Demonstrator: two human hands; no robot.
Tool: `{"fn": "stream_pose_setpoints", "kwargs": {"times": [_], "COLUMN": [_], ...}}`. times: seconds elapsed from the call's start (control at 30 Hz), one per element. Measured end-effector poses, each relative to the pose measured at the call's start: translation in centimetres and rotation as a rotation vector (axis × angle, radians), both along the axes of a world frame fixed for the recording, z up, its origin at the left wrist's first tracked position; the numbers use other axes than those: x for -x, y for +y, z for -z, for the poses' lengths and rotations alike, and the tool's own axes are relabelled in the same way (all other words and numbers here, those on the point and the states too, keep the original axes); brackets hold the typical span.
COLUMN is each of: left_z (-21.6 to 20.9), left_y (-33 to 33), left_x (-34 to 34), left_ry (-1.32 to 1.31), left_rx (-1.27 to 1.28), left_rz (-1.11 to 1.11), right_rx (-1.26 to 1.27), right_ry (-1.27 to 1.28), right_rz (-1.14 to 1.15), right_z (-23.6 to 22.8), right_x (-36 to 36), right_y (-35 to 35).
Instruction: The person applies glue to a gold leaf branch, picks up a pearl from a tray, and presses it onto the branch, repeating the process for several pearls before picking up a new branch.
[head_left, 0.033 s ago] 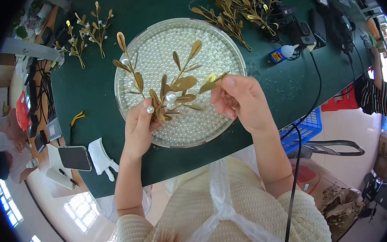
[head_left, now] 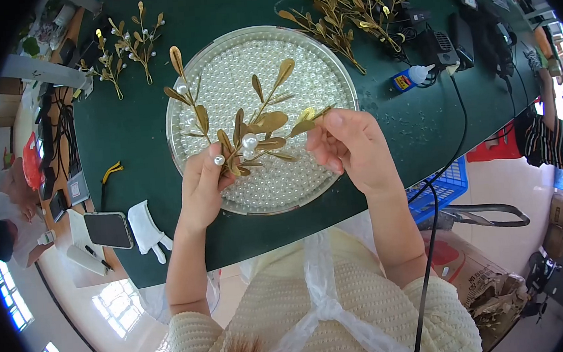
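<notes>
While the gold-leaved branch (head_left: 268, 121) is held above a round tray (head_left: 262, 32) of pearly beads (head_left: 296, 189), the left hand (head_left: 201, 185) grips its lower stems, a white pearl (head_left: 219, 160) just beside the thumb. The right hand (head_left: 355, 147) pinches the branch's right-hand end, next to a shiny leaf. Farther out on the green worktop (head_left: 139, 127), pearl-dotted sprigs (head_left: 145, 51) lie far left, plain gold sprigs (head_left: 339, 29) far right, and a white glove (head_left: 145, 226) beside a phone (head_left: 109, 230).
</notes>
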State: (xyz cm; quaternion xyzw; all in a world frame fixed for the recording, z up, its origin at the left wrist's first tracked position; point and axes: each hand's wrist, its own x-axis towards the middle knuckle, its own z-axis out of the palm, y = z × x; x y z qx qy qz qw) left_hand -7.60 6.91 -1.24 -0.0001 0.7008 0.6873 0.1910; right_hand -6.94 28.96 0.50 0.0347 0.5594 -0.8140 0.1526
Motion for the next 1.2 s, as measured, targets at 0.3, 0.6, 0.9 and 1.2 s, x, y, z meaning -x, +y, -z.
{"fn": "stream_pose_setpoints", "kwargs": {"times": [0.3, 0.6, 0.9, 1.2], "left_z": [0.2, -0.3, -0.3, -0.3], "left_y": [-0.3, 0.1, 0.3, 0.5], "left_x": [0.1, -0.2, -0.4, -0.4], "left_ry": [0.125, 0.301, 0.297, 0.293], "left_rx": [0.092, 0.220, 0.217, 0.261], "left_rz": [0.054, 0.030, -0.019, -0.045], "right_rx": [0.062, 0.265, 0.320, 0.388], "right_ry": [-0.051, -0.147, -0.166, -0.210], "right_rz": [-0.067, -0.135, -0.167, -0.127], "right_z": [0.2, 0.1, 0.9, 1.1], "right_x": [-0.1, 0.4, 0.8, 0.9], "right_y": [0.3, 0.6, 1.1, 0.8]}}
